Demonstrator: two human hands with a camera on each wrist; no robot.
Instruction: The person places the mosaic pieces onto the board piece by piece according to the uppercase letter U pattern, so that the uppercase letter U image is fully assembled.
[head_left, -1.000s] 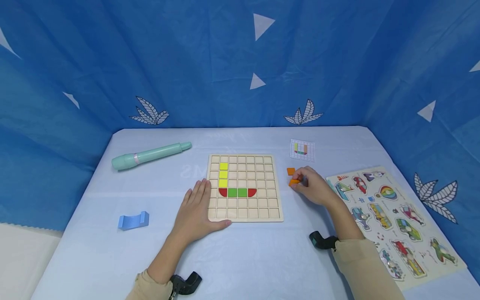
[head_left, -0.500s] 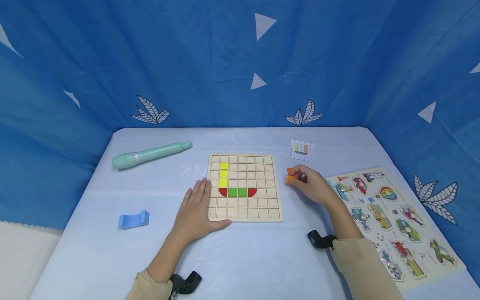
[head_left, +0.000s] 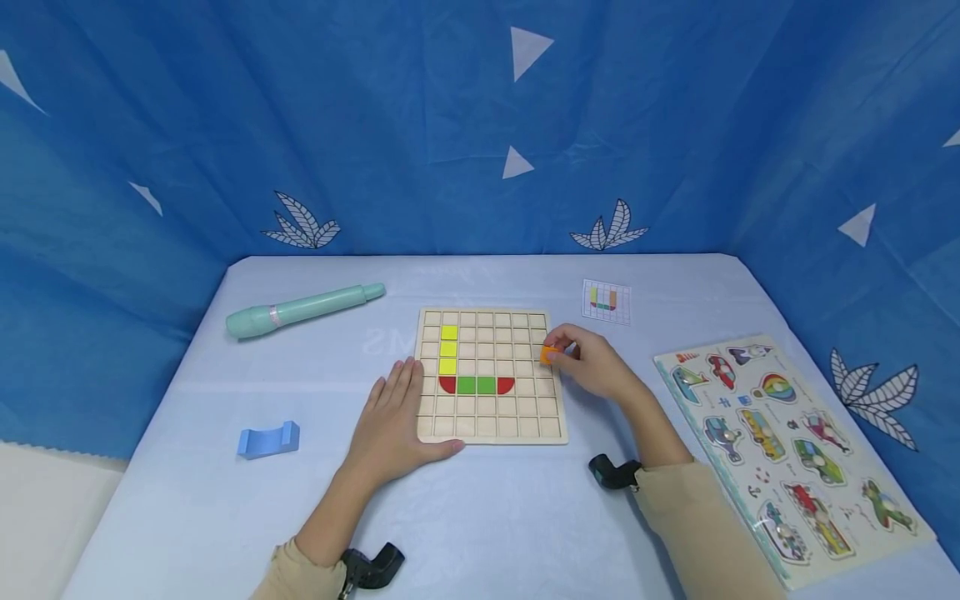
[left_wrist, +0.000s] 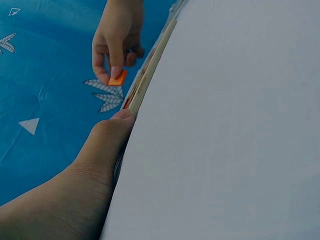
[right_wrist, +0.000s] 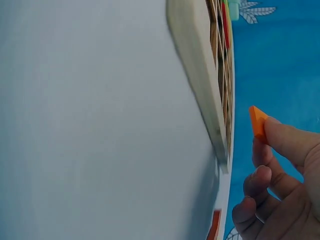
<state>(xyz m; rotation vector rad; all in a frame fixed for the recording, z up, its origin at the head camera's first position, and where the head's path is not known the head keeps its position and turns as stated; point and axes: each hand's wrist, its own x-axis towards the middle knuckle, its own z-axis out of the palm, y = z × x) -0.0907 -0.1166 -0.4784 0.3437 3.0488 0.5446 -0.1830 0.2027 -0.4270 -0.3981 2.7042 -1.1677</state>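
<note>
My right hand pinches an orange square tile between thumb and finger, over the right border of the wooden grid board. In the right wrist view the tile is held tilted, above the board's edge. My left hand lies flat with fingers straight along the board's left edge, its thumb at the front left corner. On the board, yellow tiles form a column; below it a row has two green tiles between red rounded pieces.
A small pattern card lies behind the board. An orange piece shows on the table in the right wrist view. A picture puzzle board lies right, a green microphone-shaped toy back left, a blue block left.
My right hand has picked up the orange tile from the table and carried it left to the board's right edge. The left hand has stayed in place.
</note>
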